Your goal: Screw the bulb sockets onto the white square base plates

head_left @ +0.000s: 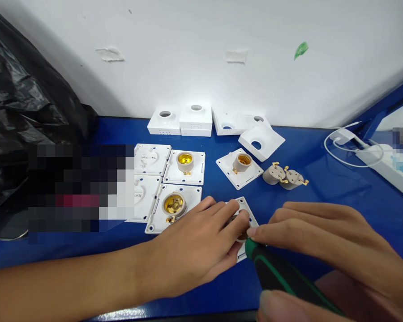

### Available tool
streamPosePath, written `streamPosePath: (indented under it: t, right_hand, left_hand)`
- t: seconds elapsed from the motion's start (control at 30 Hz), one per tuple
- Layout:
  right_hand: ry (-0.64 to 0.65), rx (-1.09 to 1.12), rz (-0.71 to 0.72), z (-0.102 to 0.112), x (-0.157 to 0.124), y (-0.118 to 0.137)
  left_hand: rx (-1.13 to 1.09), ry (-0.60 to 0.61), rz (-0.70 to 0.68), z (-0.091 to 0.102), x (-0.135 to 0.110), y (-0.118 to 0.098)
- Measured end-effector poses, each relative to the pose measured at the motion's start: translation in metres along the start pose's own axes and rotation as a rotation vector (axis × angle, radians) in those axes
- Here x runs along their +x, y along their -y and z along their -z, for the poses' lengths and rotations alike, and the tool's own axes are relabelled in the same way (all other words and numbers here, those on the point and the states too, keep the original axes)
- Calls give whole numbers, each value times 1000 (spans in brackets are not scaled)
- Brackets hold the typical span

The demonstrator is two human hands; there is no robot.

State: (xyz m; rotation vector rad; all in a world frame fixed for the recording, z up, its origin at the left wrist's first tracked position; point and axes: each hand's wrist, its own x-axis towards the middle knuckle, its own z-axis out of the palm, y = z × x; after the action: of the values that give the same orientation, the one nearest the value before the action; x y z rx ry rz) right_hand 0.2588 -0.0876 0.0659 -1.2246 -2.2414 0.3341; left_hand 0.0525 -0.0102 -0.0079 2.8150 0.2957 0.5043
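My left hand (201,241) is closed around a lamp socket, pressing it onto a square white base plate (242,203); my fingers hide most of the socket. In my right hand (329,237) is a screwdriver (282,273) with a black and green handle, its front end at the socket. The screwdriver's tip is hidden. Left of this plate lie two plates bearing brass-lined sockets (173,204), beside two bare base plates (151,160). Another plate with a socket (243,162) lies farther back. Two loose sockets (274,174) with brass tabs lie to its right.
Several white square covers (196,120) with round holes line the wall at the back. A black plastic bag (27,80) stands at left, near a pixelated patch. On the right are a white power strip (379,158) and a looped white cable (326,145). The tabletop (195,299) is blue.
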Motion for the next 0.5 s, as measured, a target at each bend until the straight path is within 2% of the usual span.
streamPosePath:
  t: [0.2,0.33,0.5]
  right_hand:
    - [14,-13,20,-1,-1,-1]
    - [-49,-4,57,-3,-2,-4]
    - [-66,-9,74,-5,-3,-5]
  left_hand:
    - [-27,21,15,1,0,0]
    - [-50,86,29,4,2,-1]
    - [-60,77,58,3,1,-1]
